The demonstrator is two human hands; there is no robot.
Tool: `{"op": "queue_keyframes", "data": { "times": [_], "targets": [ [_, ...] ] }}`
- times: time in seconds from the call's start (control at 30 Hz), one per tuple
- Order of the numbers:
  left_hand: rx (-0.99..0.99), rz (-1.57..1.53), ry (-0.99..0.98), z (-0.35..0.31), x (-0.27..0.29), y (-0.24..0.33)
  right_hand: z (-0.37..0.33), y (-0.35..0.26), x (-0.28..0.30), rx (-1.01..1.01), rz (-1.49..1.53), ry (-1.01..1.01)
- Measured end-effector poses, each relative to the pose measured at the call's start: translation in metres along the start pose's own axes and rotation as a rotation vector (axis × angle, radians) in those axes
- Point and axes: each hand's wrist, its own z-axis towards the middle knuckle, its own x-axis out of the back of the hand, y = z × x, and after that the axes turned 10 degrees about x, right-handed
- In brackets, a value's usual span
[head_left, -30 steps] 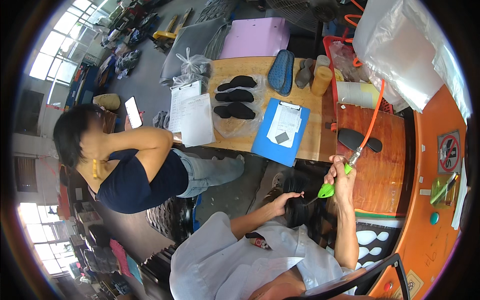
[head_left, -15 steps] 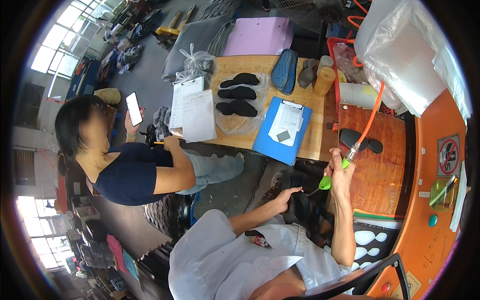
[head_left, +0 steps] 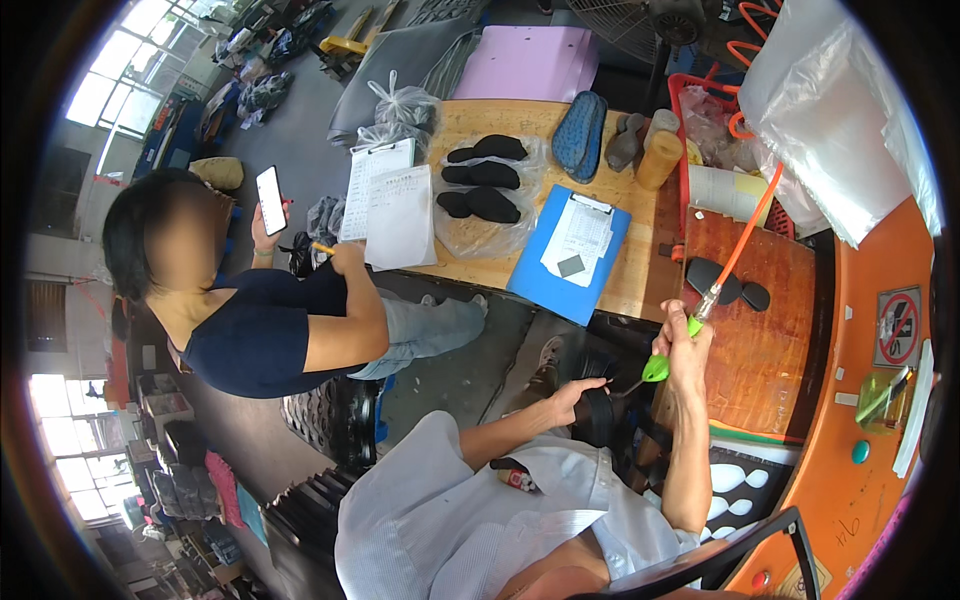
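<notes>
Air blow gun [head_left: 655, 369], bright green with a thin metal nozzle, is grasped in the right hand [head_left: 687, 347], whose fingers are wrapped around its body; it is held in front of the torso, just left of a reddish-brown board [head_left: 750, 375], with the nozzle pointed left toward a black rounded piece [head_left: 599, 415]; an orange hose [head_left: 750, 225] is joined to the gun by a metal coupling [head_left: 705, 303] and is led away to the far right.

The left hand [head_left: 572, 402] is placed against the left edge of the black rounded piece, the thumb stretched toward the nozzle; whether the piece is clasped by the fingers cannot be told, since they are partly hidden.

Beyond the hands, a wooden table [head_left: 640, 265] is covered with several things; a blue clipboard [head_left: 535, 270] is laid at its near edge, with papers clipped to it; to the left, black padded pieces [head_left: 486, 176] are set out in three rows on clear plastic; at the far side, blue patterned soles [head_left: 579, 135] are placed left of a grey sole-shaped piece [head_left: 624, 145] and an amber container [head_left: 659, 160]; a red basket [head_left: 682, 110] is seen farther right.

Two black pads are rested on the board; at the left, a phone [head_left: 270, 200] is held upright by a co-worker [head_left: 255, 345].
</notes>
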Motion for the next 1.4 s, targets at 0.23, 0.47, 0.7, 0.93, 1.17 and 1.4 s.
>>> {"op": "queue_keyframes", "data": {
  "times": [0.23,0.47,0.7,0.93,1.17,1.4],
  "targets": [
    [0.083,0.004,-0.03,-0.01,-0.006,0.007,-0.007,-0.002,0.014,-0.07,0.032,-0.071],
    [-0.131,-0.06,-0.051,-0.019,-0.031,0.037,-0.042,-0.02,0.025,0.022,-0.517,-0.212],
    [-0.491,0.589,0.008,-0.023,-0.106,0.109,-0.069,-0.068,0.032,0.359,-0.509,-0.202],
    [-0.75,1.639,0.059,0.006,-0.247,0.158,-0.1,-0.079,0.065,0.173,-0.762,-0.18],
    [-0.718,2.199,0.108,0.056,-0.358,0.122,-0.126,-0.075,0.097,0.217,-0.835,-0.029],
    [-0.426,2.64,0.184,0.131,-0.379,0.045,-0.137,-0.066,0.125,0.126,-0.872,0.079]
  ]
}}
